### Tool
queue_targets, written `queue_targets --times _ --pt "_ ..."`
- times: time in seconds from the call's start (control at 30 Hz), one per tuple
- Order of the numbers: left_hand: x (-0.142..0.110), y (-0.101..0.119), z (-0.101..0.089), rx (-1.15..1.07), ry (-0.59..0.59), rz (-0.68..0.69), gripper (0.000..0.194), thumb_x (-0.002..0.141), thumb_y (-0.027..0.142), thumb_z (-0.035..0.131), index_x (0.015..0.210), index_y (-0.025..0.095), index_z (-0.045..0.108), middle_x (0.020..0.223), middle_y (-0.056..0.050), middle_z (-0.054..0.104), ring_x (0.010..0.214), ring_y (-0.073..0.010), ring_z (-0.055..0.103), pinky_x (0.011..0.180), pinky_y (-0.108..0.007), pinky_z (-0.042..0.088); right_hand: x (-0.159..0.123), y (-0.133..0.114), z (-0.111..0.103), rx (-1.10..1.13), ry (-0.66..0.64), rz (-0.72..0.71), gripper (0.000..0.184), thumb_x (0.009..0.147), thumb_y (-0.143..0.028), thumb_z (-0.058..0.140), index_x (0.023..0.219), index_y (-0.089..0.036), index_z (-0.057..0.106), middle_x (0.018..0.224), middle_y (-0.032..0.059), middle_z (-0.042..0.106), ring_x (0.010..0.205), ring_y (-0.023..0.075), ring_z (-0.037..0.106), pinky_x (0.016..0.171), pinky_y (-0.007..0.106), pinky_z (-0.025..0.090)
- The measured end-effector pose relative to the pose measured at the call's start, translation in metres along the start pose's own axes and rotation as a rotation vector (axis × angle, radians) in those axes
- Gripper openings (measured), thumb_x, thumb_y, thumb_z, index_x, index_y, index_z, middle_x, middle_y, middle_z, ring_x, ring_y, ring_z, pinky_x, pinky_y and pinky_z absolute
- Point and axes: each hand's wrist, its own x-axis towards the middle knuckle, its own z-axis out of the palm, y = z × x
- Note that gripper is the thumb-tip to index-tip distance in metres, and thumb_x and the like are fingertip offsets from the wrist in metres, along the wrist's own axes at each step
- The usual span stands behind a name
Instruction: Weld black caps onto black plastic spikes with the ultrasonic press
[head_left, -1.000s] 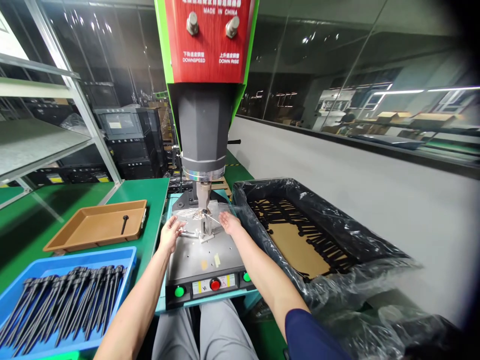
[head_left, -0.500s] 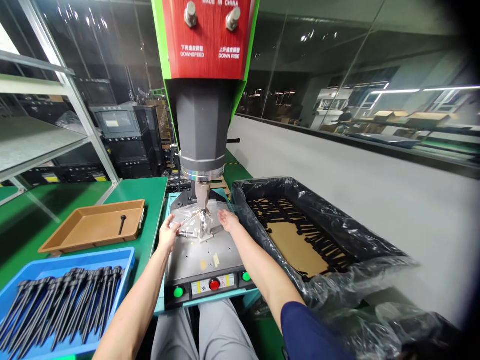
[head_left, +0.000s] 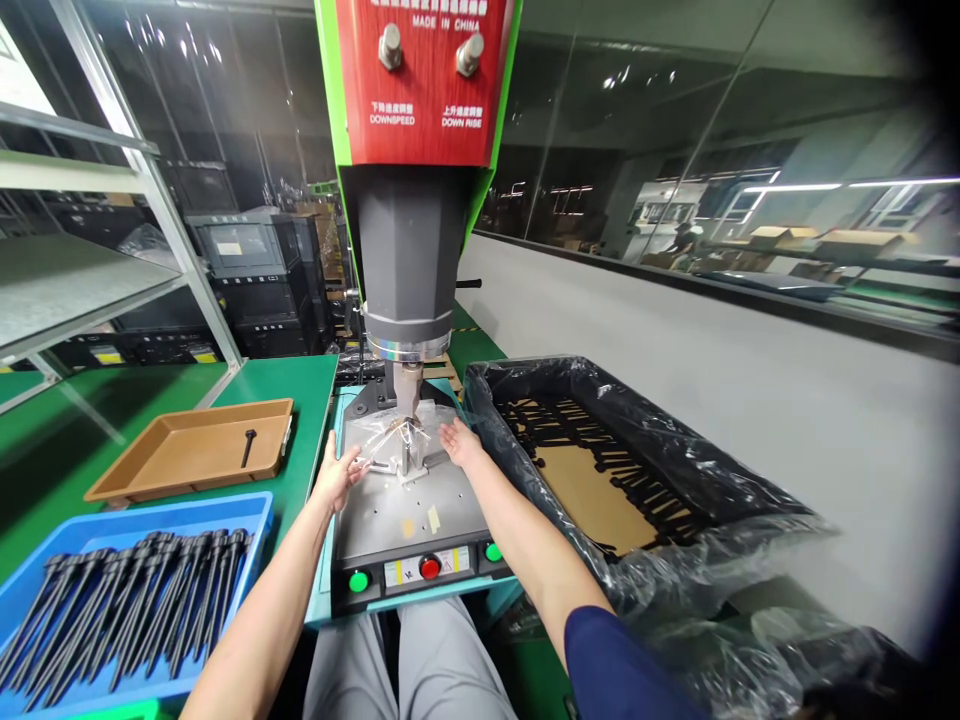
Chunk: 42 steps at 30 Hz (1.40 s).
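Currently: film (head_left: 375, 437) at fixture (head_left: 415, 462), below horn (head_left: 409, 388)

Left hand (head_left: 337, 474) spread, fingers released, at film's left edge. Right hand (head_left: 460, 441) also loose, palm turned inward, by film's right side. Can't tell if either touches. Blue bin (head_left: 172, 518) left, full of black rods (head_left: 146, 605); brown tray (head_left: 187, 452) beyond it.

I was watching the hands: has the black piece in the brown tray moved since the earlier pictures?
No. Judged against the brown tray, the black piece lies where it did.
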Motion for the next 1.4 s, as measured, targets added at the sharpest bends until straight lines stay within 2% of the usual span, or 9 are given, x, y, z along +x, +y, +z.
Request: queue_targets --times 0.2,0.37,0.57,0.7,0.8,0.9,0.97,1.1,1.4 --pt "-0.012 -0.007 -0.009 -0.003 0.002 -0.081 0.105 0.079 0.029 0.073 0.151 0.035 -0.004 0.112 -0.016 0.065 0.077 -0.0204 0.072 0.063 -0.030 0.058 -0.005 -0.001 -0.004 0.007 -0.006 0.014 0.014 0.095 -0.031 0.053 0.098 -0.017 0.055 0.074 0.0033 0.068 0.061 0.0126 0.067 0.056 0.021 0.055" --pt "-0.017 -0.019 -0.012 -0.019 0.156 -0.131 0.090 0.081 0.023 0.069 0.149 0.019 0.010 0.099 -0.016 0.069 0.072 -0.0194 0.071 0.059 -0.029 0.057 -0.007 0.001 -0.012 0.003 0.012 0.014 0.014 0.095 -0.031 0.053 0.097 -0.018 0.054 0.072 0.0033 0.068 0.060 0.0131 0.067 0.053 0.021 0.055" --pt "-0.023 -0.032 -0.020 0.066 0.330 -0.063 0.070 0.081 0.013 0.063 0.141 0.013 0.026 0.091 -0.010 0.066 0.065 -0.0143 0.067 0.058 -0.026 0.054 -0.016 0.005 -0.037 -0.018 0.065 -0.026 0.008 0.094 -0.024 0.052 0.088 -0.019 0.054 0.061 0.0019 0.064 0.052 0.0132 0.063 0.050 0.022 0.055" --pt "-0.038 -0.036 -0.014 0.200 0.375 0.131 0.047 0.081 0.020 0.064 0.125 0.016 0.050 0.101 -0.008 0.064 0.083 -0.0142 0.065 0.077 -0.029 0.054 -0.027 0.011 -0.058 -0.039 0.079 -0.102 0.011 0.090 -0.021 0.057 0.080 -0.020 0.051 0.052 -0.0029 0.058 0.041 0.0095 0.054 0.041 0.017 0.047" --pt "-0.051 -0.033 0.007 0.539 0.248 0.524 0.030 0.082 0.031 0.064 0.108 0.018 0.062 0.110 -0.009 0.064 0.100 -0.0203 0.062 0.087 -0.035 0.052 -0.039 0.019 -0.070 -0.063 0.059 -0.189 0.014 0.083 -0.023 0.065 0.082 -0.021 0.051 0.053 -0.0054 0.057 0.040 0.0082 0.052 0.038 0.015 0.042" --pt "-0.057 -0.028 0.039 0.849 0.102 0.955 0.043 0.080 0.038 0.066 0.118 0.018 0.059 0.122 -0.013 0.060 0.115 -0.0271 0.056 0.098 -0.045 0.047 -0.049 0.029 -0.076 -0.105 0.033 -0.273 0.024 0.076 -0.026 0.069 0.092 -0.022 0.052 0.056 -0.0063 0.059 0.040 0.0083 0.051 0.037 0.016 0.039" --pt "-0.055 -0.028 0.059 0.973 0.060 1.116 0.060 0.077 0.039 0.070 0.129 0.017 0.050 0.132 -0.017 0.054 0.126 -0.0312 0.048 0.105 -0.050 0.040 -0.055 0.034 -0.079 -0.140 0.015 -0.320 0.033 0.072 -0.027 0.070 0.099 -0.021 0.052 0.059 -0.0062 0.060 0.041 0.0084 0.051 0.036 0.016 0.039" --pt "-0.041 -0.034 0.081 1.111 0.033 1.215 0.059 0.080 0.030 0.066 0.134 0.017 0.046 0.141 -0.019 0.046 0.133 -0.0340 0.039 0.106 -0.053 0.037 -0.064 0.037 -0.087 -0.201 -0.013 -0.402 0.044 0.066 -0.032 0.072 0.104 -0.020 0.053 0.063 -0.0059 0.061 0.042 0.0082 0.050 0.037 0.018 0.038" --pt "-0.032 -0.045 0.075 1.085 0.062 1.270 0.010 0.083 0.014 0.056 0.086 0.017 0.065 0.130 -0.016 0.054 0.123 -0.0289 0.050 0.097 -0.046 0.046 -0.068 0.037 -0.114 -0.264 0.003 -0.460 0.053 0.061 -0.039 0.074 0.105 -0.018 0.054 0.066 -0.0042 0.060 0.044 0.0091 0.050 0.038 0.019 0.037"
